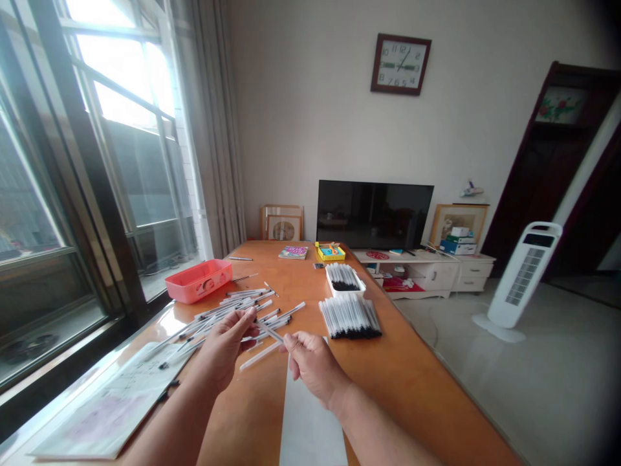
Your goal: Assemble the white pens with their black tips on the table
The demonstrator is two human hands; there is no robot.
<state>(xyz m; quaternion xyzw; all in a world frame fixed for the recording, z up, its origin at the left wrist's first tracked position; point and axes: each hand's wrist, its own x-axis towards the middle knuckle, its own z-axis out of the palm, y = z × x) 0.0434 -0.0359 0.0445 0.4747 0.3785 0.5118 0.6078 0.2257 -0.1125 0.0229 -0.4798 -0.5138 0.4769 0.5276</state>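
My left hand point(237, 333) pinches one end of a thin pen point(270, 332) above the table, fingers closed. The other end of the same pen is in my right hand point(313, 362), between thumb and fingers. A translucent white pen tube point(259, 356) reaches to just below my right fingers; whether it is held or lies on the table I cannot tell. Behind my left hand spreads a loose heap of pens point(228, 310), white with dark ends. To the right lies a neat pile of translucent pens point(350, 317), black ends facing me. A white paper sheet point(310, 421) lies under my right hand.
A red plastic box point(198, 281) stands at the table's left edge. Beyond the pile, a white tray point(361, 287) holds more pens. A booklet point(293, 252) and yellow box point(330, 252) sit at the far end. An open notebook point(107, 401) lies front left.
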